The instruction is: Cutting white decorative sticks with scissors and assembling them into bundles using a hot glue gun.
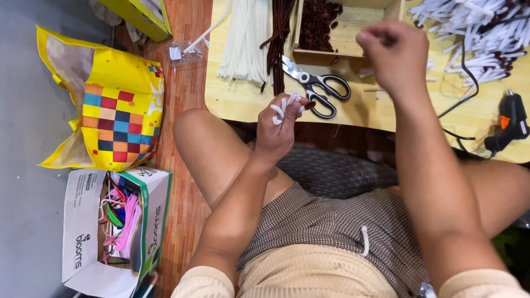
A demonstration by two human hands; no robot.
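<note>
Pinching one white pipe cleaner [282, 107], left hand [279, 129]; right hand [395, 55] fingers bunched, one scissors [317, 88] between.

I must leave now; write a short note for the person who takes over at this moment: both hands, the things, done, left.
Left hand: closed on a bent white fuzzy pipe cleaner, held above the lap.
Right hand: raised over the low yellow wooden table, fingertips pinched; whether it holds anything cannot be told.
On the table: black-handled steel scissors, bundle of straight white stems, black glue gun.
Done: white piece is bent.
Left: cannot tell.
</note>
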